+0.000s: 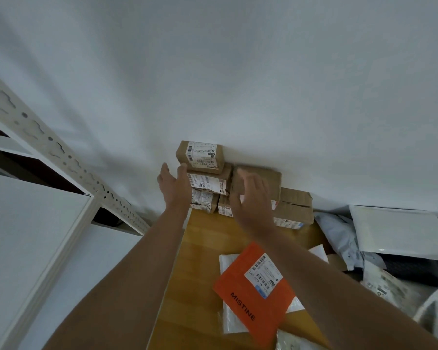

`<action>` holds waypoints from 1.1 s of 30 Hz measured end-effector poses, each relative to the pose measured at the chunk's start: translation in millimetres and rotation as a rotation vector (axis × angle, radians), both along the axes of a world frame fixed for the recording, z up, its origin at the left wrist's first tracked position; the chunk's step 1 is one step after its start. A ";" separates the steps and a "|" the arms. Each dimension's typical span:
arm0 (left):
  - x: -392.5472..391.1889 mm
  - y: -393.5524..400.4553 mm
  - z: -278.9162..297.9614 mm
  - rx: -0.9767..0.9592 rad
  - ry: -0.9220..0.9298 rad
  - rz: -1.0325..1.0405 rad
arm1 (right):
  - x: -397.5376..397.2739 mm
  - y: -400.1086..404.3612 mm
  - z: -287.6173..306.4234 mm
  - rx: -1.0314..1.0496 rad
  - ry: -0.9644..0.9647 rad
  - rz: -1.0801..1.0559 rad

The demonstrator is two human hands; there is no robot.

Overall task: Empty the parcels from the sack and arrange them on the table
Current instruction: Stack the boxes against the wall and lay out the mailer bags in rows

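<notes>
Both bare forearms reach forward and away from the person, running from the near edge toward the far middle of the view. The left hand (173, 186) is held upright on its edge, palm turned to the right, fingers straight and together, thumb raised apart from them. The right hand (250, 198) lies a little to the right of it, back facing the camera, fingers spread and loosely extended, slightly blurred. Neither hand grips anything; the two palms face one another.

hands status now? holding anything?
Left hand: open, fingers straight beside the stacked brown boxes.
Right hand: open, holds nothing.
</notes>
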State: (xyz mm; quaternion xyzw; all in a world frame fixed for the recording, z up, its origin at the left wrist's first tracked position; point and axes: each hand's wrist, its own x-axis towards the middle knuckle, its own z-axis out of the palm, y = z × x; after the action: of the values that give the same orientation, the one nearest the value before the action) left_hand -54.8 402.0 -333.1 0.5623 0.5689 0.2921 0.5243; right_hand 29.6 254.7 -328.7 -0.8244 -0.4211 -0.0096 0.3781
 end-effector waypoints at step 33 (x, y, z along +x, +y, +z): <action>-40.2 -283.9 -88.4 0.235 0.825 -1.037 | -47.5 -291.4 -76.7 -1.017 0.173 -0.204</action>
State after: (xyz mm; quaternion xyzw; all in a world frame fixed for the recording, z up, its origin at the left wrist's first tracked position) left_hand -95.0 118.1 -421.4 0.8814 0.3436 -0.1762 0.2719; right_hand -17.9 -36.8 -405.4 -0.9384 -0.2573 0.2272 -0.0394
